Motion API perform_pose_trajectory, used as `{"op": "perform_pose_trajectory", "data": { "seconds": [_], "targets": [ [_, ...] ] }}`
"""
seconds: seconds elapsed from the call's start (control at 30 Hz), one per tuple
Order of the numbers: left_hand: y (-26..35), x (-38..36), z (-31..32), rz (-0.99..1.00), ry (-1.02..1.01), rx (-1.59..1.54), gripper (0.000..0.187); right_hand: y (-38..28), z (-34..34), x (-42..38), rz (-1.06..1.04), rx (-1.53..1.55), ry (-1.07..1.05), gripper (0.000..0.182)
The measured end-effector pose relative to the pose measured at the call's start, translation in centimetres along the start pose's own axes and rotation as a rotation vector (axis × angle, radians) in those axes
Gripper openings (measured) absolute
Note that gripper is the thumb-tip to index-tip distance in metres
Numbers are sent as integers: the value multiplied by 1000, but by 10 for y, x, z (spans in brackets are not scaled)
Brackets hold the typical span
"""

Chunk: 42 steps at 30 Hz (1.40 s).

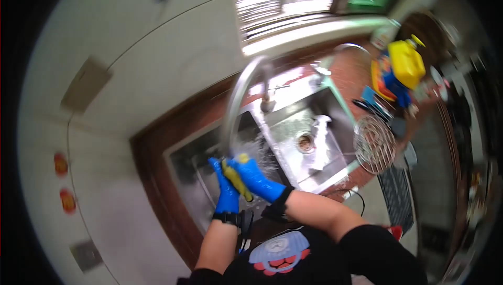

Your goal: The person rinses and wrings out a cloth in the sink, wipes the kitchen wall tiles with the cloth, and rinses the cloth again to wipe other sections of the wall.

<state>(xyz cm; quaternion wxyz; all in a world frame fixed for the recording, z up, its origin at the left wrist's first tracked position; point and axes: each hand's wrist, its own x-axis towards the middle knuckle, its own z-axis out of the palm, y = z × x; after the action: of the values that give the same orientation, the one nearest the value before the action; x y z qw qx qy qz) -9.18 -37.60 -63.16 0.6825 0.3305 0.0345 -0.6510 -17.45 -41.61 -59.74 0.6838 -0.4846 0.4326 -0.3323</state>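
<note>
My left hand [227, 193] and my right hand [258, 179], both in wet blue gloves, are close together over the left sink basin [191, 180]. Between them they grip a long yellow-green thing [238, 181], soft-looking like a cloth or sponge; blur hides its exact kind. A smaller yellow bit shows above the right hand's fingers. The arched metal faucet [238, 93] reaches down to just above the gloves. Water splashes in the basin beside my right hand.
The right basin [285, 127] has a drain [305, 142] and bright glare. A round wire rack [375, 144] stands on the right counter. Behind it are a yellow jug [406, 65] with a pump top and dark-handled utensils [373, 108]. A wall [152, 70] borders the left side.
</note>
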Motion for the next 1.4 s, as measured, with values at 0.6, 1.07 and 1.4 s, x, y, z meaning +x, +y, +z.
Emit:
{"op": "perform_pose_trajectory", "data": {
  "seconds": [0.6, 1.07, 1.4],
  "targets": [
    [14, -23, 14, -697, -460, 146, 32, -53, -48, 33, 290, -80, -806, 38],
    [-110, 38, -52, 5, 79, 1356, 46, 39, -46, 46, -501, -1327, -491, 11],
    [45, -39, 5, -240, -230, 774, 45, 54, -55, 31, -136, -600, -271, 40]
  ]
}}
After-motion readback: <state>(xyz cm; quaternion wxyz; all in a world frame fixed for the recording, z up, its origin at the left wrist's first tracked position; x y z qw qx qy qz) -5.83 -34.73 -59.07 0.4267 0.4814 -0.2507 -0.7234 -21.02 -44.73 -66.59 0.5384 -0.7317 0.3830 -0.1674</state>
